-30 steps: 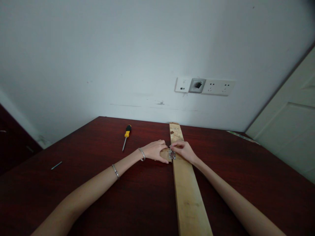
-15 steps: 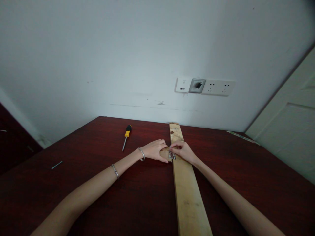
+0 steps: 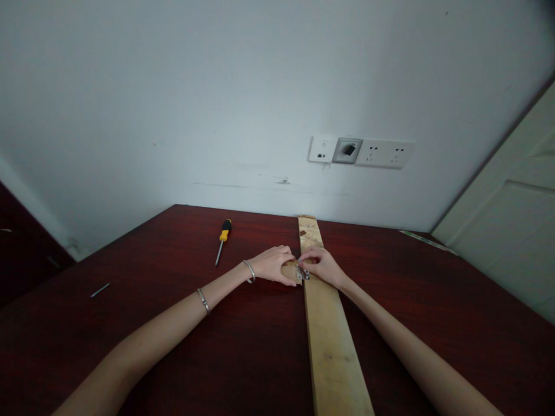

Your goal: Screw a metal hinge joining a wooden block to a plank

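Observation:
A long pale wooden plank lies lengthwise on the dark red table, reaching back to the wall. A small wooden block sits against the plank's left edge, and a small metal hinge bridges the two. My left hand is curled over the block and grips it. Fingers of my right hand rest on the plank, pinched together at the hinge. Two thin bracelets circle my left forearm.
A screwdriver with a yellow and black handle lies on the table behind my left hand. A thin metal rod or screw lies far left. Wall sockets are on the white wall; a pale door stands at right.
My right fingers have shifted slightly over the hinge, covering more of it. Left hand, block and plank stay where they were.

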`<state>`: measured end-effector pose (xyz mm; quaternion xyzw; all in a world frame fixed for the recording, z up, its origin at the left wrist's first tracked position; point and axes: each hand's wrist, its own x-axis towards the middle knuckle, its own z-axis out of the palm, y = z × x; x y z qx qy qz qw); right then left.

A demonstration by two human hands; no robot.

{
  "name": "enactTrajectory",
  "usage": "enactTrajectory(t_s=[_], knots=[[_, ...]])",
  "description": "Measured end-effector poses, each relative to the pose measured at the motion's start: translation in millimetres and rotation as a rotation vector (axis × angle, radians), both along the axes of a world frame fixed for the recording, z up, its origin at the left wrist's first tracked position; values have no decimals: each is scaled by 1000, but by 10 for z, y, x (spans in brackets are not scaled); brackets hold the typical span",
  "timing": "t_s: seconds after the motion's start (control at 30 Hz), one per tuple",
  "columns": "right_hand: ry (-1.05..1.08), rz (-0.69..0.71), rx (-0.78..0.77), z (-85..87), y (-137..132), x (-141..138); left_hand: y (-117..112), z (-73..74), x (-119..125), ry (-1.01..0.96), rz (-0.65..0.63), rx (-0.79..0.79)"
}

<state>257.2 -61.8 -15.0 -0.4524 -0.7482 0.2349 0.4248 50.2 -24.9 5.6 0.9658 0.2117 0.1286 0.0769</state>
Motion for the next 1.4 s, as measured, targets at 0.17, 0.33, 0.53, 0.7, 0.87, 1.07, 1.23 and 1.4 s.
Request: enactTrajectory(t_s=[0.17, 0.33, 0.53, 0.7, 0.87, 1.07, 1.23, 1.4], knots=[[-6, 2, -20, 11, -11, -9, 0, 0, -3, 2, -3, -1], [-19, 12, -25, 17, -14, -9, -8, 9, -2, 1, 2, -3], [-36, 30, -27, -10, 10, -4, -10, 5, 3, -8, 4, -2], [-45, 32, -33, -8, 17, 17, -12, 7, -1, -3, 11, -16], [45, 16, -128, 39, 10, 56, -1, -19, 3, 15, 23, -30], [185, -54, -199, 44, 27, 107, 1, -47, 8, 50, 45, 7], [220, -72, -193, 38, 14, 112, -3, -55, 2, 73, 64, -3], [232, -72, -192, 27, 10, 97, -6, -64, -1, 75, 68, -10]])
